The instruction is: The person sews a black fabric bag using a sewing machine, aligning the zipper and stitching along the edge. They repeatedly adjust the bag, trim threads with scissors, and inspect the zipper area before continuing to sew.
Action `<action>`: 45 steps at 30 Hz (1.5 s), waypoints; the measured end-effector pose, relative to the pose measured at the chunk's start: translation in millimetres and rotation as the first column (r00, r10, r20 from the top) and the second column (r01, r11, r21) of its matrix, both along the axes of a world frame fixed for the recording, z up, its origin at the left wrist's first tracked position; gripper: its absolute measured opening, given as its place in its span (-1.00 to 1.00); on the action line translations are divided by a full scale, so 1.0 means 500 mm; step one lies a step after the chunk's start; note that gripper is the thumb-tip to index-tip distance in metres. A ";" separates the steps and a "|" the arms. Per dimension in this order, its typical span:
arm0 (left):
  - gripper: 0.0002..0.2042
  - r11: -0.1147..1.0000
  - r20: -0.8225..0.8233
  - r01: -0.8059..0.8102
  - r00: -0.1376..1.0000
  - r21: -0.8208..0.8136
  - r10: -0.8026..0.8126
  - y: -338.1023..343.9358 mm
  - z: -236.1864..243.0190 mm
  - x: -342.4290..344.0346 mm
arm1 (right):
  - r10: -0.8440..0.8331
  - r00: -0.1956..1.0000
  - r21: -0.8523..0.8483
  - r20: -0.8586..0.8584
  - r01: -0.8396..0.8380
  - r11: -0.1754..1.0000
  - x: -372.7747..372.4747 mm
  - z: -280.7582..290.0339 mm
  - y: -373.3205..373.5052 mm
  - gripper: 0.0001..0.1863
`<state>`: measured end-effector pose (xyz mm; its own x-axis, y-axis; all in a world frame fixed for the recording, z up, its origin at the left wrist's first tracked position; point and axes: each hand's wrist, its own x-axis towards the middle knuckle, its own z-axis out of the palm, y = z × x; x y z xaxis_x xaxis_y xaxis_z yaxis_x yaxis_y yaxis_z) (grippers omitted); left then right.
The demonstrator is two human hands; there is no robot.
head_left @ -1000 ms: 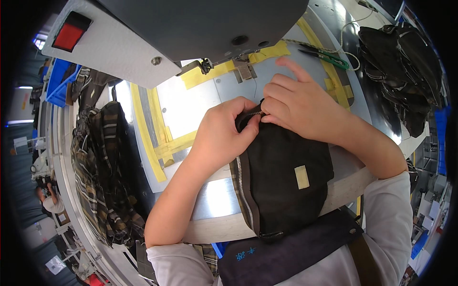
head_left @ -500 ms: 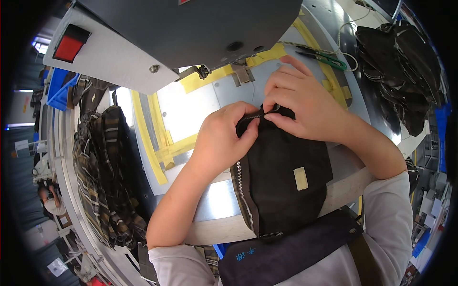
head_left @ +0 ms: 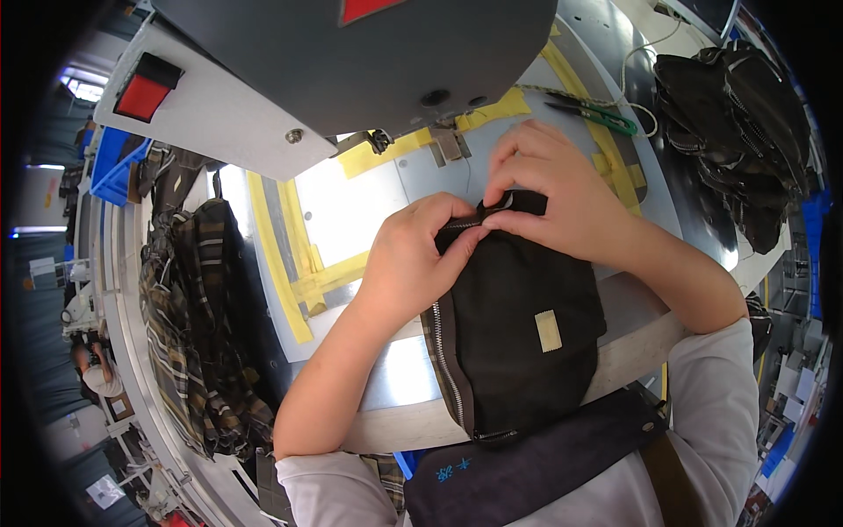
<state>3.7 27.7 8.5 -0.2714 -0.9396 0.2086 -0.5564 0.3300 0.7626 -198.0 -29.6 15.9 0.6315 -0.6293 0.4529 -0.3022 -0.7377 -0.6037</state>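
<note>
A dark fabric pouch [head_left: 518, 307] with a metal zipper [head_left: 450, 360] down its left side lies at the table's front edge. A strip of pale tape [head_left: 549, 331] sticks to its face. My left hand [head_left: 420, 250] pinches the pouch's upper edge, where the zipper teeth run. Beside it, my right hand [head_left: 549, 189] grips a black fabric tab [head_left: 524, 204] at the same edge between thumb and fingers. The fingertips of both hands nearly meet there. Just beyond them stands the grey sewing machine head [head_left: 378, 61], with a thread hanging by its metal foot [head_left: 450, 145].
Yellow tape [head_left: 303, 290] marks the work plate. Green-handled thread snips [head_left: 606, 119] lie at the back right. Dark sewn pieces [head_left: 733, 132] are heaped on the right, plaid ones [head_left: 198, 325] on the left. A blue bin [head_left: 114, 167] stands at the far left.
My right fingers have lowered and curled in closer to the pouch's edge, and more of the black tab shows. The pouch has shifted slightly left.
</note>
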 end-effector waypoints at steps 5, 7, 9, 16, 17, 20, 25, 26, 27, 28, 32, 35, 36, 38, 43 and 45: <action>-0.86 0.993 -0.030 0.000 1.000 -0.118 -0.003 0.006 -0.002 -0.003 | 0.096 0.995 0.224 0.030 -0.101 0.969 -0.003 -0.002 0.007 -0.79; -0.83 0.986 -0.017 -0.027 1.000 -0.166 0.024 0.008 0.001 -0.004 | 0.091 0.996 0.079 0.021 -0.092 0.993 -0.005 0.004 0.016 -0.82; -0.78 0.970 -0.007 -0.045 0.999 -0.239 0.045 0.011 -0.001 -0.005 | 0.100 0.995 -0.120 0.004 -0.099 0.988 -0.007 0.007 0.023 -0.85; -0.65 0.873 -0.044 -0.029 0.999 -0.487 0.008 0.013 -0.011 -0.005 | 0.102 0.995 -0.622 -0.008 -0.085 0.778 -0.009 0.014 0.043 -0.90; -0.64 0.860 -0.054 -0.026 0.999 -0.510 -0.002 0.013 -0.012 -0.005 | 0.100 0.995 -0.651 0.002 -0.075 0.755 -0.008 0.014 0.044 -0.90; -0.63 0.845 -0.066 -0.036 0.998 -0.534 0.001 0.010 -0.013 -0.010 | 0.094 0.995 -0.696 0.032 -0.045 0.717 -0.008 0.009 0.045 -0.92; -0.65 0.874 -0.012 -0.021 1.000 -0.485 0.018 0.011 0.000 -0.013 | 0.076 0.996 -0.705 0.036 -0.028 0.709 -0.006 0.008 0.046 -0.93; -0.66 0.880 0.019 -0.006 1.000 -0.475 0.017 0.010 0.003 -0.013 | 0.073 0.997 -0.703 0.038 -0.025 0.711 -0.007 0.007 0.046 -0.92; -0.67 0.888 0.007 -0.006 1.000 -0.460 0.011 0.010 0.001 -0.011 | 0.066 0.997 -0.696 0.032 -0.025 0.718 -0.006 0.007 0.047 -0.92; -0.68 0.896 -0.004 -0.006 1.000 -0.444 0.005 0.010 -0.002 -0.009 | 0.058 0.998 -0.688 0.027 -0.024 0.725 -0.006 0.008 0.048 -0.92; -0.75 0.962 -0.096 -0.025 0.995 -0.272 -0.001 0.011 -0.003 -0.005 | 0.048 0.999 -0.458 0.001 -0.042 0.888 -0.007 0.013 0.039 -0.91; -0.84 0.998 -0.126 -0.046 0.991 -0.051 0.040 0.014 0.006 -0.009 | 0.060 0.997 -0.167 0.053 -0.050 0.985 -0.006 0.009 0.024 -0.87; -0.85 0.999 -0.132 -0.041 0.990 0.021 0.044 0.014 0.008 -0.009 | 0.049 0.998 -0.075 0.035 -0.046 0.996 -0.007 0.008 0.025 -0.86; -0.84 0.986 -0.141 -0.030 0.989 0.166 0.054 0.012 0.012 -0.008 | 0.030 1.000 0.110 -0.002 -0.030 0.993 -0.010 0.005 0.025 -0.84; -0.82 0.947 -0.159 -0.026 0.984 0.321 0.081 0.009 0.013 -0.008 | 0.009 1.000 0.344 -0.005 -0.006 0.939 -0.005 0.003 0.021 -0.80; -0.83 0.949 -0.136 -0.029 0.988 0.315 0.075 0.010 0.012 -0.008 | 0.009 1.000 0.393 -0.004 -0.007 0.920 -0.005 0.001 0.018 -0.79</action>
